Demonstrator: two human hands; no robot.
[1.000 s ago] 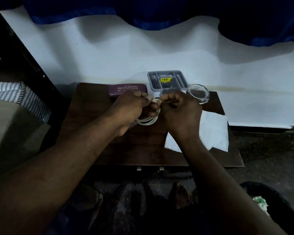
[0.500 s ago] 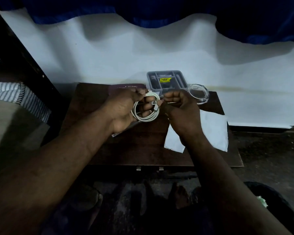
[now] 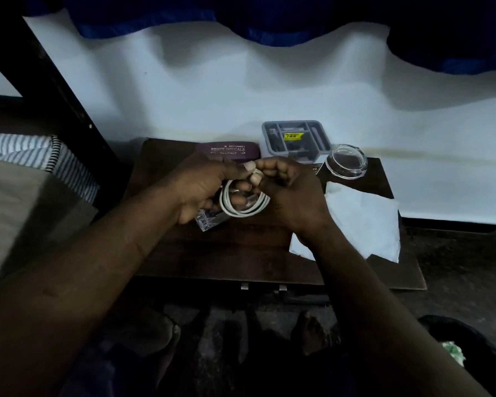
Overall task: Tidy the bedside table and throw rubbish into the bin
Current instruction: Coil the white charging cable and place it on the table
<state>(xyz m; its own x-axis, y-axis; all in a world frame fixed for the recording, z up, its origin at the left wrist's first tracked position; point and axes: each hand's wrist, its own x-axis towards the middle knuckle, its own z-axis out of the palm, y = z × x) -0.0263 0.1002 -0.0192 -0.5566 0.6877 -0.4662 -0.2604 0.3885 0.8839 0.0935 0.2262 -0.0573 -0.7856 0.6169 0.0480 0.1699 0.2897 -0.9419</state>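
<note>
Dark wooden table (image 3: 212, 253) carries: purple case (image 3: 229, 151) and grey tray (image 3: 292, 122) beyond the fingers (image 3: 265, 167); glass dish (image 3: 345, 160) beyond-right; white paper (image 3: 364, 224) right; clear plastic piece (image 3: 209, 220) beneath-left.

One cable (image 3: 241, 214), one tissue (image 3: 364, 224) — two hands (image 3: 201, 190) (image 3: 294, 202)

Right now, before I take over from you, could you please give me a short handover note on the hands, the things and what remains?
Left hand: grips the coiled white cable above the table.
Right hand: pinches the cable at the top of the coil.
Along the table's back: purple spectacle case, grey organiser tray, clear glass dish. White tissue on the right side.
Bin: on the floor at lower right, some rubbish inside.
Done: cable coiled.
Left: set the cable down; the tissue probably goes in the bin.
</note>
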